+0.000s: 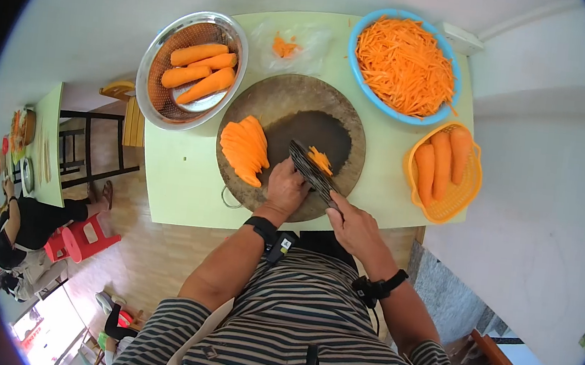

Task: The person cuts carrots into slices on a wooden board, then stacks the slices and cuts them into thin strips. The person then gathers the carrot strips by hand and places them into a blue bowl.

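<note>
My right hand is closed round the handle of a knife with a dark, striped-looking blade. The blade stands over a round wooden chopping board. Beside it, my left hand rests on the board with bent fingers close against the blade; whatever lies under the fingertips is hidden. A few carrot shreds lie just right of the blade. Overlapping carrot slices are fanned out on the board's left side, apart from my left hand.
On the pale green table stand a metal colander of whole carrots, a blue basin heaped with carrot shreds and a yellow basket with three carrots. A plastic bag holds orange scraps. Another person sits at far left.
</note>
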A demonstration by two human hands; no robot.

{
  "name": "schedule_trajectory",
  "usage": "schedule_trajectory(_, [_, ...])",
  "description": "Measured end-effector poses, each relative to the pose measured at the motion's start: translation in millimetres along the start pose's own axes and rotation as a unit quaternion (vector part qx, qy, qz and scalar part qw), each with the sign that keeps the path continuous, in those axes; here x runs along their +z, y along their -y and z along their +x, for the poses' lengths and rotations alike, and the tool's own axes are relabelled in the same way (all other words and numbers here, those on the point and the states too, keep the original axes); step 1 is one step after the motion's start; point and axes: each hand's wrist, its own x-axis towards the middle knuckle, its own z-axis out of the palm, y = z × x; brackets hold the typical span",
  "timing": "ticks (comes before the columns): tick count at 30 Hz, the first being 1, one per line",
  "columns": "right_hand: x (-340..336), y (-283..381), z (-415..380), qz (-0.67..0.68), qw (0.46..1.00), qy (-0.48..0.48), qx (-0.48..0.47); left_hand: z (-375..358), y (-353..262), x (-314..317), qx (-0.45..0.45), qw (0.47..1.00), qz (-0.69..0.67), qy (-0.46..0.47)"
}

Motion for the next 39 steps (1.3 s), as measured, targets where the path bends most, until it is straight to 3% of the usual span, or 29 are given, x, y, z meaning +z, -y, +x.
schedule_trajectory(8, [-2,-5,-21,-0.005,1.000,-0.008,-0.021,-2,2,1,-0.035,0.999,0.000,0.032])
schedule_trajectory(14, [0,-3,-4,-0.012,1.000,0.007,0.000,-2,4,4,0.016,1.000,-0.001,-0.018])
schedule_trajectory(20, [-3,-9,-20,-0.005,1.000,0.000,-0.023,0,1,2,0.004,1.000,-0.014,-0.022])
schedule_trajectory(23, [-6,-6,-20,-0.008,1.000,0.003,-0.014,-1,4,1,-0.004,1.000,0.000,0.023])
schedule_trajectory(26, [-4,2,-5,-0.015,0.999,0.029,0.027,1,2,-1,0.010,1.000,-0.009,0.002])
schedule_trajectory(28, [4,-2,2,-0.012,1.000,-0.002,-0.016,0,2,3,0.009,0.999,-0.022,-0.028])
schedule_trajectory(39, [-2,2,-7,-0.012,1.000,0.015,0.002,-3,7,3,0.007,1.000,-0.025,-0.016])
